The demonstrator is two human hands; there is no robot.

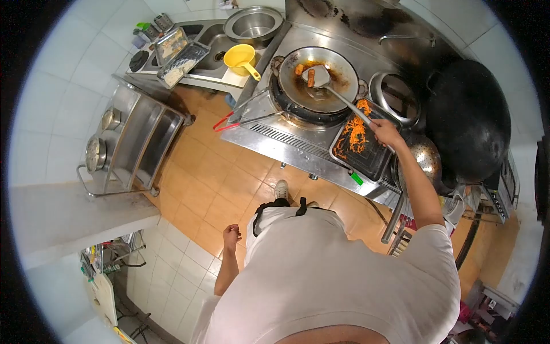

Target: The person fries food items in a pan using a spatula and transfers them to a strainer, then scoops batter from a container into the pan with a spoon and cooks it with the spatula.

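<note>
My right hand (388, 134) is wrapped round the long handle of a metal spatula (342, 98). The spatula's blade rests in a wok (294, 98) on the stove, beside brown-orange food pieces (311, 78) and some dark oily liquid. Below the handle lies a black tray (373, 159) with shredded orange food (356, 133) on it. My left hand (231, 235) hangs over the floor at my side, its fingers curled in, touching no object; whether anything small is inside cannot be made out.
A yellow ladle (239, 57) and a steel basin (253, 24) are by the sink. Red-handled tongs (224, 121) stick out past the stove's left edge. A large black wok (468, 120) and a perforated strainer (423, 159) stand at right. A steel cart (139, 136) is at left.
</note>
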